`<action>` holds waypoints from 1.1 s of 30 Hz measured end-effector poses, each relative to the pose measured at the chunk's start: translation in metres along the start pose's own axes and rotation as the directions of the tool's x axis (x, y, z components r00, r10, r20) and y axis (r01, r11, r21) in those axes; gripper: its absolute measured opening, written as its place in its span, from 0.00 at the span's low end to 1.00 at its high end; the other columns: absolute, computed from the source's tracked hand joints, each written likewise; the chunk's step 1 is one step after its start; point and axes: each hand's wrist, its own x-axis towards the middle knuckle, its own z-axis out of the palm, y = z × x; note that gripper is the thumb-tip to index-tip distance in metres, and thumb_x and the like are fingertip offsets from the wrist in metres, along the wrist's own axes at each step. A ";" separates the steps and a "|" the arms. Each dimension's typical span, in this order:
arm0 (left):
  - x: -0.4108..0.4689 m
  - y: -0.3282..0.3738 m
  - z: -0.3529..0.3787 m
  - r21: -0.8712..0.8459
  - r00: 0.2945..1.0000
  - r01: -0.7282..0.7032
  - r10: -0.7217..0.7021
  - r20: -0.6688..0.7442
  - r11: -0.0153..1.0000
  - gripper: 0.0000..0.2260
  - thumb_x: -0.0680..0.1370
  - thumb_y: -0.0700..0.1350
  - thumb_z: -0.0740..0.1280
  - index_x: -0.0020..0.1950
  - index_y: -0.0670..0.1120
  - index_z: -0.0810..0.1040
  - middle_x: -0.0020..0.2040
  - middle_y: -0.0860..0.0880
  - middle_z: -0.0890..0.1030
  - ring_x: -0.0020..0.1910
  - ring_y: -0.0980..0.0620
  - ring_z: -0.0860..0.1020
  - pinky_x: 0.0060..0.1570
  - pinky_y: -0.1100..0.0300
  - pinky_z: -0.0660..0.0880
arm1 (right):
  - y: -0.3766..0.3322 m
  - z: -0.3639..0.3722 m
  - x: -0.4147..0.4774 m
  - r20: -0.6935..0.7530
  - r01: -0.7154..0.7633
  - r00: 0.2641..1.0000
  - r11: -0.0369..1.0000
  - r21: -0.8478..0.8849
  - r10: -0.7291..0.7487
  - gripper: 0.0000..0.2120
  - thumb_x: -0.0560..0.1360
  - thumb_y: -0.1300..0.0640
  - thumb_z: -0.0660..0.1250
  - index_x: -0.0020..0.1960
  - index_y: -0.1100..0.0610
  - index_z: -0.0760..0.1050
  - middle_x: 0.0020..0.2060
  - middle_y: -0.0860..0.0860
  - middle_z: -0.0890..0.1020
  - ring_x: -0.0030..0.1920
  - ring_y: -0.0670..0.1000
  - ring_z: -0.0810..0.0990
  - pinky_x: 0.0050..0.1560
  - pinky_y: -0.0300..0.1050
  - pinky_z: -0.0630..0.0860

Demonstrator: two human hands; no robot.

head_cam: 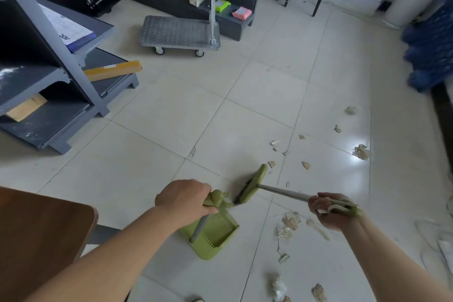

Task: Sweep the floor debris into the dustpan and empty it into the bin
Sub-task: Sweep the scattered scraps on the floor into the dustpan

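The left hand (183, 197) was wrapped tight around the green top of the grey handle of the light-green plastic dustpan (212, 238), and the pan sat on the pale tiled floor (171, 115), its mouth facing away from the brown wooden tabletop (41, 233) on its other side. Just beyond the pan, the flat green head of the grey-handled broom (252, 185) was tipped on edge, its dark bristles close to the dustpan's handle top. The right hand (329, 211) was closed on the broom's green grip end. Torn cardboard bits and crumpled clear wrap (290, 224) lay beside the pan on the broom side, more scraps scattered farther off that way. Well beyond the pan stood a silver metal platform trolley (180, 32) against dark grey shelving (49, 95).
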 end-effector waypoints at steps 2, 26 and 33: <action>0.006 0.008 -0.005 0.011 1.000 -0.021 0.020 0.010 1.000 0.17 0.74 0.66 0.62 0.43 0.52 0.70 0.35 0.55 0.70 0.40 0.49 0.75 0.36 0.56 0.73 | -0.006 -0.015 -0.011 -0.027 0.022 0.999 0.999 0.028 -0.021 0.00 0.72 0.63 0.57 0.43 0.60 0.65 0.25 0.55 0.71 0.16 0.47 0.68 0.16 0.33 0.63; 0.107 0.079 -0.082 0.010 0.996 -0.091 0.091 -0.001 0.996 0.17 0.73 0.65 0.64 0.43 0.52 0.72 0.40 0.54 0.75 0.42 0.49 0.75 0.39 0.57 0.72 | -0.073 0.048 -0.034 -0.032 0.042 0.998 0.993 -0.107 -0.045 0.11 0.80 0.60 0.52 0.43 0.64 0.66 0.19 0.55 0.69 0.13 0.48 0.68 0.13 0.31 0.62; 0.148 0.088 -0.103 0.006 0.998 -0.069 0.069 0.003 0.998 0.18 0.74 0.64 0.65 0.34 0.55 0.63 0.36 0.56 0.70 0.40 0.51 0.73 0.36 0.58 0.67 | -0.110 0.095 0.000 0.097 0.012 0.995 0.972 -0.233 0.011 0.13 0.80 0.58 0.51 0.39 0.60 0.65 0.19 0.54 0.70 0.14 0.47 0.68 0.13 0.31 0.62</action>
